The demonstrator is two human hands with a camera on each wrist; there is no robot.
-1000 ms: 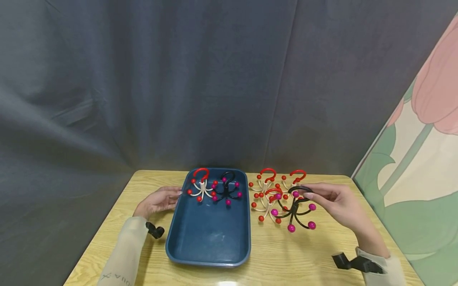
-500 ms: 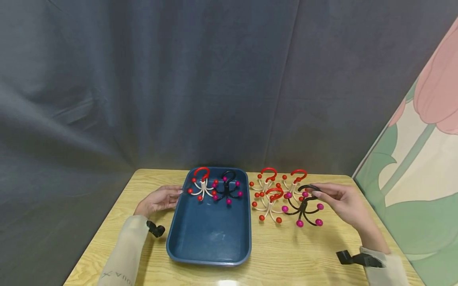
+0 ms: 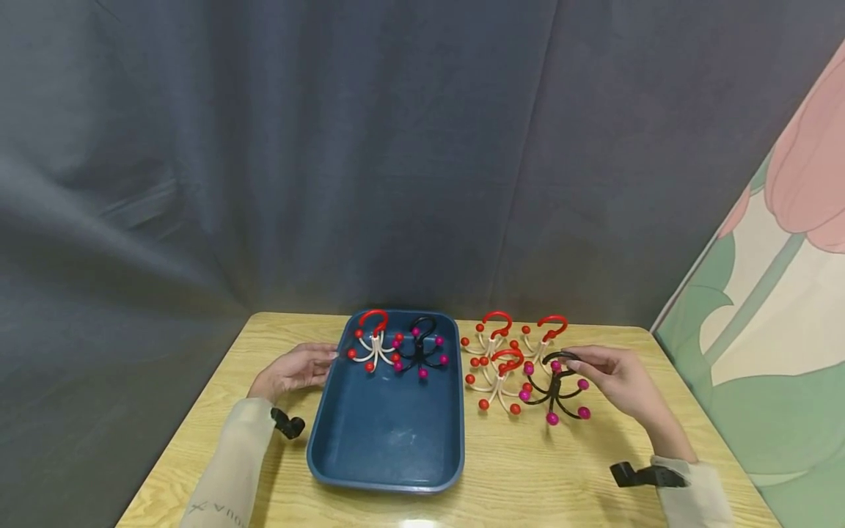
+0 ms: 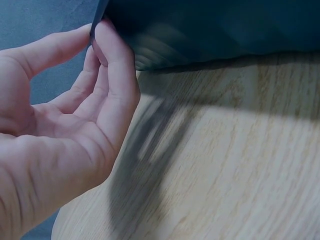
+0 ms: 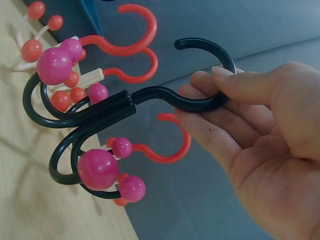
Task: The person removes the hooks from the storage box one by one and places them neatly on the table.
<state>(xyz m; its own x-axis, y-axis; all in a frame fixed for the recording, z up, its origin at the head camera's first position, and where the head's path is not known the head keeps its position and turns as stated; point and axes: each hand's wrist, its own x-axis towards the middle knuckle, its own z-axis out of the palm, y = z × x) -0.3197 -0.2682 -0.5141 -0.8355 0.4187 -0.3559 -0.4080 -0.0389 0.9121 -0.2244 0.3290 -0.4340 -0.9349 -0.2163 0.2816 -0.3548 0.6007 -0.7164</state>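
My right hand (image 3: 617,378) pinches the hook of a black hook hanger (image 5: 115,107) between thumb and fingers. Its curved arms, tipped with pink balls, point down close over the wooden table. Just left of it stand several cream hangers with red hooks and red balls, the front one (image 3: 499,385) nearest. At the left, my left hand (image 3: 295,374) pinches the rim of a blue tray (image 3: 389,440); thumb and index finger meet on the rim in the left wrist view. Inside the tray's far end are a cream hanger (image 3: 375,348) and another black hanger (image 3: 419,352).
The light wooden table (image 3: 521,469) carries the tray and the hangers. A dark grey curtain (image 3: 396,161) hangs behind its far edge. To the right is a cloth with a tulip pattern (image 3: 759,315).
The black hanger in my right hand first moved right, away from the cream ones, then slightly left and down. My left hand and the tray have stayed put.
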